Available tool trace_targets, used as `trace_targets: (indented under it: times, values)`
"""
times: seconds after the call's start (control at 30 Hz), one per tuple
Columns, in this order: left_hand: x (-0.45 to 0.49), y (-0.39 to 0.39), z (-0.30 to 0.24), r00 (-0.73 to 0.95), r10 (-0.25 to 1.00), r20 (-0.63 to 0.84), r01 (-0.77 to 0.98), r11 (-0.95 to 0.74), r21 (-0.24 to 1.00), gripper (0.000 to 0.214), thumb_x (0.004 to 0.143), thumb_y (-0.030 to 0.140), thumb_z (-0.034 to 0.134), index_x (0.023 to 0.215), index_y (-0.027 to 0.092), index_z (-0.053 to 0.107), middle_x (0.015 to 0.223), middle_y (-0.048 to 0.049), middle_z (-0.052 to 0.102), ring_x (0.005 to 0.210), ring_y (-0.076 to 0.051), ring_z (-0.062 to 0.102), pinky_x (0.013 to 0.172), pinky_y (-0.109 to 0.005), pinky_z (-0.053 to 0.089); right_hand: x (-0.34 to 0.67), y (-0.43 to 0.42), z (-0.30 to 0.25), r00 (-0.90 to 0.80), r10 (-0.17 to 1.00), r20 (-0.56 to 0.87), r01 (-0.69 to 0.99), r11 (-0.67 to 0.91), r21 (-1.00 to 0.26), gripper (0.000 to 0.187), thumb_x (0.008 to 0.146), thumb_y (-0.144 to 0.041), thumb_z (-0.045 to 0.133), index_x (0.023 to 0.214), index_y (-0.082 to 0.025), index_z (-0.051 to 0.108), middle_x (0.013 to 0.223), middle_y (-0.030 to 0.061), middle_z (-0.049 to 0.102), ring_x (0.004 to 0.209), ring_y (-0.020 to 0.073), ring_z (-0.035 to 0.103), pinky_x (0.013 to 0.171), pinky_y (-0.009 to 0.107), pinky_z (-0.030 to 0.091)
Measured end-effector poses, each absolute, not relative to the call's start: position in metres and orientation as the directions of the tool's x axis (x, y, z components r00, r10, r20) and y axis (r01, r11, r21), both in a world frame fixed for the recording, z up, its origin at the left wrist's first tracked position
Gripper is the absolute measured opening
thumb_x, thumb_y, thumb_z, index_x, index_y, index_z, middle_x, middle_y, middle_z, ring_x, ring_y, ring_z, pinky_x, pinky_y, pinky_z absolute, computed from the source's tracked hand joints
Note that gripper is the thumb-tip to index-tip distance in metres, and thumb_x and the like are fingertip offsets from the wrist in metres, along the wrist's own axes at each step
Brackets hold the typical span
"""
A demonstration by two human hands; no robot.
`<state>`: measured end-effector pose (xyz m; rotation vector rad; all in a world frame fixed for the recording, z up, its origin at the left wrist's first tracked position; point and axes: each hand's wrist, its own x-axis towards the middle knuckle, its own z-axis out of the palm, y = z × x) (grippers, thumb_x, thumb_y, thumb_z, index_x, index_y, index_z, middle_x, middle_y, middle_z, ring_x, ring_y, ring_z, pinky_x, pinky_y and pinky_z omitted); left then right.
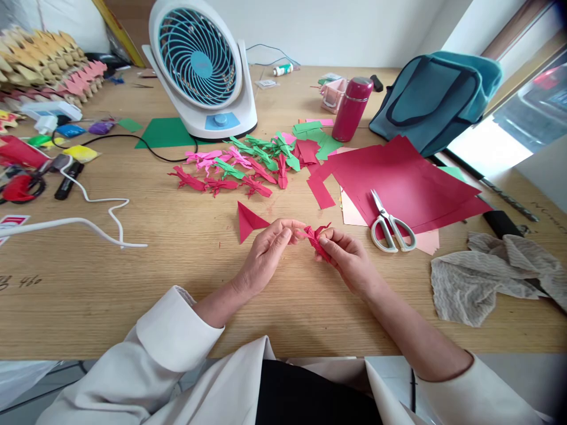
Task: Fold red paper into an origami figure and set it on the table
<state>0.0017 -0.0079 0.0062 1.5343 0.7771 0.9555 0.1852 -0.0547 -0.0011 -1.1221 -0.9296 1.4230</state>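
Observation:
Between my hands is a small folded red paper figure with thin pointed limbs. My right hand pinches its body between thumb and fingers. With thumb and forefinger together, my left hand grips a thin limb at the figure's left side. Just beyond my left hand lies a partly folded red paper triangle. Farther back sits a cluster of finished paper figures in red, pink and green.
White-handled scissors lie partly on large red paper sheets at the right. Behind stand a fan, a red flask and a teal bag. A crumpled cloth lies far right; a white cable crosses the left.

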Motion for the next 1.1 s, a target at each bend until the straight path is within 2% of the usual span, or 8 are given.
trace_targets:
  times: [0.1,0.2,0.3,0.4,0.5,0.63,0.87,1.1]
  values:
    - [0.0,-0.007,0.007,0.488,0.831,0.267,-0.011,-0.301,0.954,0.029,0.097,0.035,0.054,0.12,0.02,0.063,0.116,-0.0087,0.065,0.104,-0.018,0.061,0.093,-0.031,0.049,0.187,-0.055,0.002,-0.148,0.947,-0.284,-0.431,-0.32,-0.844,0.031,0.075,-0.044,0.081,0.08,-0.018,0.064,0.069,-0.0021,0.059,0.06,0.0086,0.053,0.06,0.021,0.042]
    - [0.0,-0.002,0.009,0.526,0.735,0.428,-0.04,-0.481,0.876,0.022,0.091,0.025,0.064,0.113,0.021,0.067,0.122,-0.0096,0.063,0.119,-0.021,0.057,0.102,-0.035,0.047,0.188,-0.058,0.003,-0.334,0.88,-0.338,-0.498,-0.469,-0.729,0.029,0.076,-0.038,0.082,0.082,-0.016,0.065,0.07,-0.0014,0.058,0.058,0.007,0.053,0.056,0.019,0.041]
    - [-0.001,0.004,0.012,0.572,0.635,0.519,-0.108,-0.569,0.815,0.007,0.088,0.019,0.068,0.094,0.02,0.071,0.112,-0.0087,0.07,0.12,-0.022,0.059,0.107,-0.04,0.045,0.188,-0.06,0.003,-0.473,0.811,-0.343,-0.511,-0.57,-0.644,0.029,0.075,-0.036,0.083,0.083,-0.015,0.066,0.071,-0.0013,0.058,0.055,0.0053,0.051,0.053,0.018,0.04]
    - [-0.003,0.006,0.013,0.604,0.597,0.529,-0.152,-0.565,0.811,0.005,0.085,0.017,0.072,0.089,0.019,0.07,0.1,-0.0076,0.073,0.117,-0.023,0.062,0.104,-0.04,0.048,0.187,-0.061,0.003,-0.518,0.78,-0.351,-0.469,-0.602,-0.647,0.032,0.073,-0.039,0.084,0.084,-0.015,0.067,0.074,-0.0003,0.06,0.056,0.0059,0.053,0.056,0.02,0.042]
    - [-0.005,0.005,0.013,0.636,0.626,0.451,-0.125,-0.493,0.861,0.004,0.085,0.017,0.071,0.087,0.018,0.067,0.089,-0.0052,0.072,0.098,-0.02,0.068,0.09,-0.034,0.053,0.187,-0.06,0.005,-0.453,0.827,-0.332,-0.351,-0.508,-0.786,0.038,0.074,-0.048,0.082,0.088,-0.016,0.069,0.082,0.0032,0.065,0.066,0.0108,0.058,0.064,0.025,0.047]
    - [-0.004,0.003,0.013,0.61,0.741,0.28,0.051,-0.39,0.919,0.004,0.085,0.019,0.067,0.084,0.016,0.065,0.083,-0.0027,0.069,0.079,-0.014,0.065,0.076,-0.026,0.052,0.187,-0.058,0.008,-0.231,0.954,-0.189,-0.125,-0.221,-0.967,0.036,0.082,-0.053,0.072,0.093,-0.019,0.068,0.082,0.0022,0.064,0.073,0.0134,0.055,0.067,0.026,0.045]
    - [0.001,0.002,0.01,0.542,0.824,0.163,0.121,-0.269,0.956,0.009,0.083,0.024,0.067,0.082,0.015,0.065,0.08,-0.0009,0.067,0.077,-0.012,0.062,0.074,-0.023,0.05,0.18,-0.059,0.003,-0.125,0.991,-0.044,-0.088,-0.055,-0.995,0.032,0.079,-0.048,0.077,0.085,-0.021,0.062,0.082,0.0011,0.061,0.075,0.0143,0.053,0.068,0.028,0.044]
    - [0.008,-0.005,0.003,0.466,0.883,0.057,-0.016,-0.057,0.998,0.019,0.075,0.03,0.079,0.08,0.015,0.069,0.079,-0.0018,0.072,0.076,-0.014,0.066,0.075,-0.026,0.054,0.173,-0.06,-0.013,-0.006,0.999,0.04,0.019,0.04,-0.999,0.029,0.084,-0.047,0.072,0.078,-0.02,0.062,0.075,0.0013,0.062,0.069,0.0145,0.053,0.065,0.029,0.043]
